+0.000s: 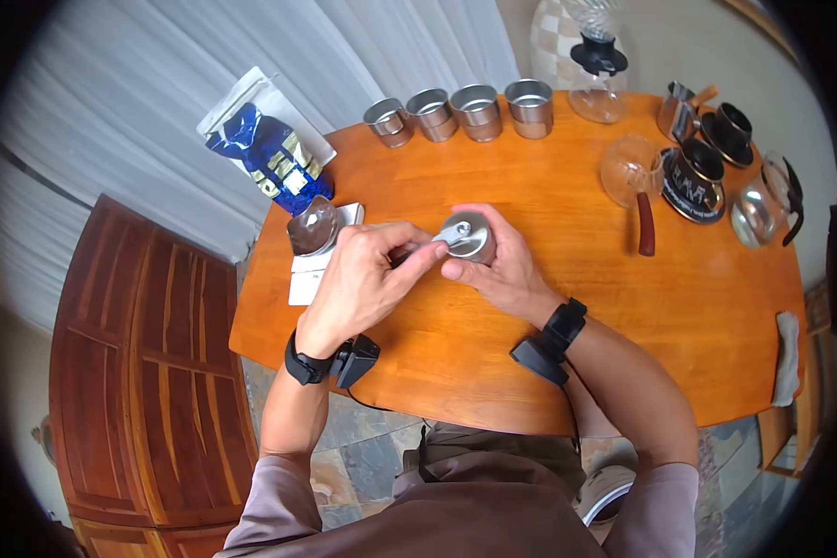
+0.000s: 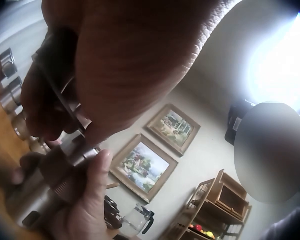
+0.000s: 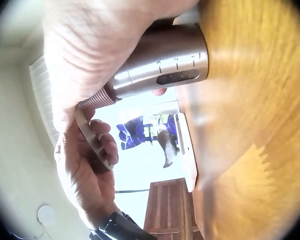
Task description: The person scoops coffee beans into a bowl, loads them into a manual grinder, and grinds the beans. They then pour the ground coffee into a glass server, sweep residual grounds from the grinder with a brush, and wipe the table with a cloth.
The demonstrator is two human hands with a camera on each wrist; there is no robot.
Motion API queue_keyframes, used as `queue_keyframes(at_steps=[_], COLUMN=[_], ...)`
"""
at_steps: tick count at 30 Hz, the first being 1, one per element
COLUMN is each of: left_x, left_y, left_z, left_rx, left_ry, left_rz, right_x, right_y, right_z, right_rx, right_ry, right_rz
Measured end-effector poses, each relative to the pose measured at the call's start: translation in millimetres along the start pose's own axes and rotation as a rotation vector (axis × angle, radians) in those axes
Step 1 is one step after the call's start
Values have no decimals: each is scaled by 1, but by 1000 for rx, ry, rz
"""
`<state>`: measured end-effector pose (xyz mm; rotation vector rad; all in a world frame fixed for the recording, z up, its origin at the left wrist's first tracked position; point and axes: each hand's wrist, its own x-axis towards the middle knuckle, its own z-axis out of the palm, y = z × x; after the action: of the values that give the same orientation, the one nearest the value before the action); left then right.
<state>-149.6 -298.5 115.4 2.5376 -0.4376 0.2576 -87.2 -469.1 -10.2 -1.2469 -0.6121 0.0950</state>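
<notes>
A stainless steel manual coffee grinder (image 1: 471,244) stands upright near the middle of the table, its base right at the tabletop in the right wrist view. My right hand (image 1: 507,270) wraps round its body from the right side. The left hand (image 1: 367,270) holds the crank handle (image 3: 92,142), which reaches left from the lid; palm and fingers hide most of its outer end in the head view. Number marks and a slot show low on the grinder body (image 3: 162,60). Behind the left hand, a clear, dark-tinted cup (image 1: 314,226) sits on a white scale (image 1: 302,288).
A blue and white bag (image 1: 288,167) stands at the back left. Several metal cups (image 1: 479,113) line the back edge. To the right are a glass pot with a wooden handle (image 1: 645,223), black cups (image 1: 697,167), a glass kettle (image 1: 758,214) and a glass brewer (image 1: 598,93).
</notes>
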Motion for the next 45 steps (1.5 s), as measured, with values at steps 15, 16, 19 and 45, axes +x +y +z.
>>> queue_keyframes(at_steps=[15, 16, 19, 45], left_x=[-1, -2, -3, -44], left_y=[-3, -4, -8, -84], left_z=[-14, -13, -12, 24], left_rx=[59, -36, -118, 198], left_ry=[-84, -36, 67, -42], left_rz=[10, -27, -48, -431], right_x=[2, 2, 1, 1], right_y=[2, 3, -2, -2], right_z=[0, 0, 0, 0], right_rx=[-51, -43, -42, -100], right_ry=[-27, -22, -22, -16], right_rz=[-18, -33, -22, -28])
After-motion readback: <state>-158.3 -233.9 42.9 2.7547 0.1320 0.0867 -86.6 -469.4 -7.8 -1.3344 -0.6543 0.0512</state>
